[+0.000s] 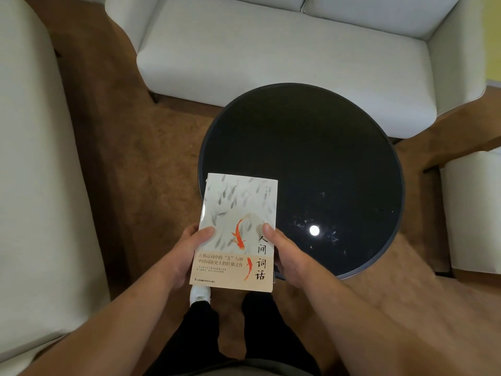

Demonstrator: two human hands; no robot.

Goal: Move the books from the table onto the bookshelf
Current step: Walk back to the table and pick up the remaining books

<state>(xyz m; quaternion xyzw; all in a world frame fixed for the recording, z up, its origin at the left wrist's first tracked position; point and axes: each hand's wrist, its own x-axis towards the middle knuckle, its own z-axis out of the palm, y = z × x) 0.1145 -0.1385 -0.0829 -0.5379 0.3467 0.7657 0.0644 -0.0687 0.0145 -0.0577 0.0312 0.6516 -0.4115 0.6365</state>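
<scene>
A pale book [238, 213] with grey fish, two orange fish and black Chinese characters on its cover is held face up over the near left edge of the round black table [311, 147]. My left hand [187, 256] grips its left edge with the thumb on the cover. On the right edge sits my right hand [287, 256], thumb also on top. The tabletop shows only a bright light reflection. No bookshelf is in view.
A white sofa [271, 50] stands behind the table, another white seat [35, 172] fills the left side, and a white seat [474, 213] is at the right. Brown carpet [141, 172] lies between them. My legs and a white shoe [200, 294] are below the book.
</scene>
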